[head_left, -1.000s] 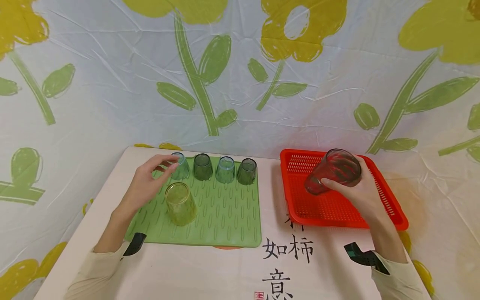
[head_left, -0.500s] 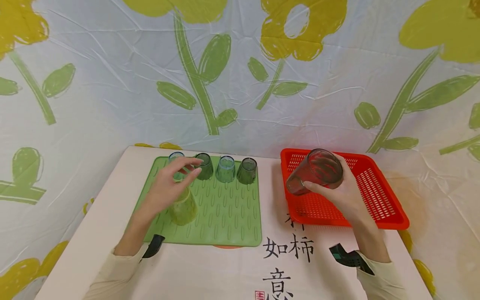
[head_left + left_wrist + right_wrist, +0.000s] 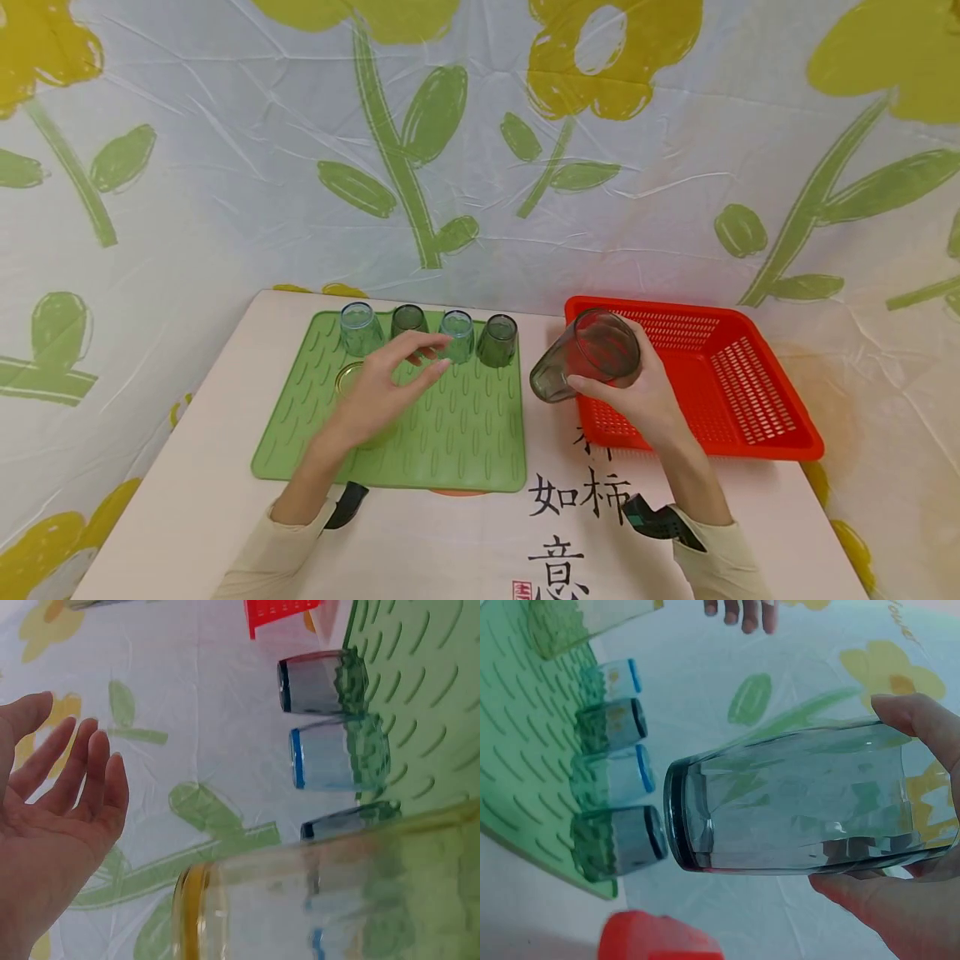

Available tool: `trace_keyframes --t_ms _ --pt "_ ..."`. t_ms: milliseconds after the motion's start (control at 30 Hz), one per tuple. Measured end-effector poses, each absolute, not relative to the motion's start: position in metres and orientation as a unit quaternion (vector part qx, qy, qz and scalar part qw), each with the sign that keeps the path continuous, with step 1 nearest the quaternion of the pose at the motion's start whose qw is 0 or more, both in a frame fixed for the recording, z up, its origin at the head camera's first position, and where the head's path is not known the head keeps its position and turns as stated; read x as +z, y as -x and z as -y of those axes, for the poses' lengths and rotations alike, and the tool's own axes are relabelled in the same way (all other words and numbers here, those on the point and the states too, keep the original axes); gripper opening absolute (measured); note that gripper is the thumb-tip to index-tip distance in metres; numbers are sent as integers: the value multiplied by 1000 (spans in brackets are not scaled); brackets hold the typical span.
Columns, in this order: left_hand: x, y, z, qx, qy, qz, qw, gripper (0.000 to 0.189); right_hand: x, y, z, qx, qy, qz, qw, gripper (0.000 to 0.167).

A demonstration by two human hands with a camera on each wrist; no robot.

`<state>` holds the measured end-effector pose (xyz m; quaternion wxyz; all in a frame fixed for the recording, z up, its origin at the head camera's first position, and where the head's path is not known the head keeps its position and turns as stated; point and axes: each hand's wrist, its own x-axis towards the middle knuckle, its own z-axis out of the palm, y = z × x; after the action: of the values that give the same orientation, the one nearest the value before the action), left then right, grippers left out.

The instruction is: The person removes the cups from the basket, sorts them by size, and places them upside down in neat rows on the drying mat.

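My right hand (image 3: 637, 392) grips a tall smoky-grey drinking glass (image 3: 585, 354) near its rim, tilted with its base toward the left, over the left edge of the red basket (image 3: 780, 408). In the right wrist view the grey glass (image 3: 795, 802) lies sideways between thumb and fingers. My left hand (image 3: 386, 387) holds nothing; its fingers are loosely bent above the green drying mat (image 3: 465, 450). Below that hand, a tall yellow glass (image 3: 347, 379) stands upside down, partly hidden. In the left wrist view this yellow glass (image 3: 300, 892) is large at the lower right.
Along the mat's back edge stand several small upside-down tumblers: a blue one (image 3: 361, 329), a grey one (image 3: 408, 321), another blue one (image 3: 456, 336) and another grey one (image 3: 497, 340). A flowered cloth (image 3: 480, 167) rises behind the white table (image 3: 420, 542).
My right hand has carried the grey glass leftward from over the red basket to its left edge. My left hand has moved right across the mat, now overlapping the yellow glass.
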<state>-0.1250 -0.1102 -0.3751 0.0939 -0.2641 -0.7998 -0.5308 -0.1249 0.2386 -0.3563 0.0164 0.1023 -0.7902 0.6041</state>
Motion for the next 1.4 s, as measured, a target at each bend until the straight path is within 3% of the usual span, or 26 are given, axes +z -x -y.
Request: trace_keyframes --t_ms 400,1000,1200,1400 --pt "-402 123 82 -582 264 768 42 43 -374 122 -211 643 -102 759 -17 80" --pt "-434 120 60 -583 252 770 -54 85 -400 121 -180 759 -191 618 -71 85" --pt "-440 117 58 -585 221 774 -98 90 -405 119 -175 759 -176 622 -78 84" --pt "-440 115 60 -590 225 769 -97 85 -407 120 -178 758 -165 626 -82 84"
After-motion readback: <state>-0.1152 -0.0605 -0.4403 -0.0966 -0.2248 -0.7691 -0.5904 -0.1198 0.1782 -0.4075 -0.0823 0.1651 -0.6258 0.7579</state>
